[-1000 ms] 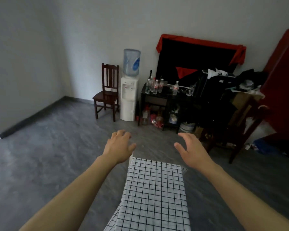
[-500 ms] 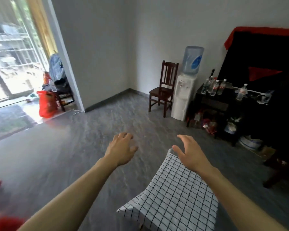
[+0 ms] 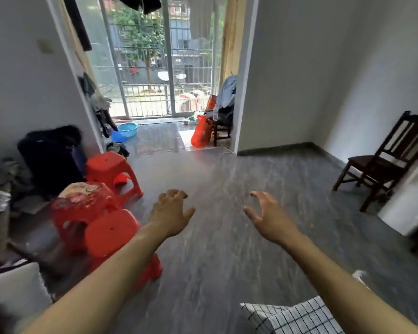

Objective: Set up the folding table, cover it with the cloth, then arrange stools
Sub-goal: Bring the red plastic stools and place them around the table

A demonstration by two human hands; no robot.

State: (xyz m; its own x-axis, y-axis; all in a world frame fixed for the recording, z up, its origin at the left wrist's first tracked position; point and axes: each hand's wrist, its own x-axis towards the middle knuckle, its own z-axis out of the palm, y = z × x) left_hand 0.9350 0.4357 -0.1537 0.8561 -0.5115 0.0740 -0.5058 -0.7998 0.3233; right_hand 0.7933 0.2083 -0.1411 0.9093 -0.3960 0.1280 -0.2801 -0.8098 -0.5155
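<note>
Both hands reach out over the grey floor, holding nothing: the left hand with fingers spread and loosely curled, the right hand likewise, thumb out. Three red stools cluster left of the left fingers, the nearest under that forearm. The checked cloth lies well behind the right fingers, beneath the forearm

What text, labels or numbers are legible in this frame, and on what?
None legible anywhere in the head view.
Orange bag by the doorway: markings, if any, too blurred to read.
Nearest red stool: plain seat, no lettering.
Middle red stool: pale patterned patch on top, no readable characters.
Checked cloth: grid pattern only.
Wall plate on the left wall: blank.
Both hands, left and right, hold nothing printed.
</note>
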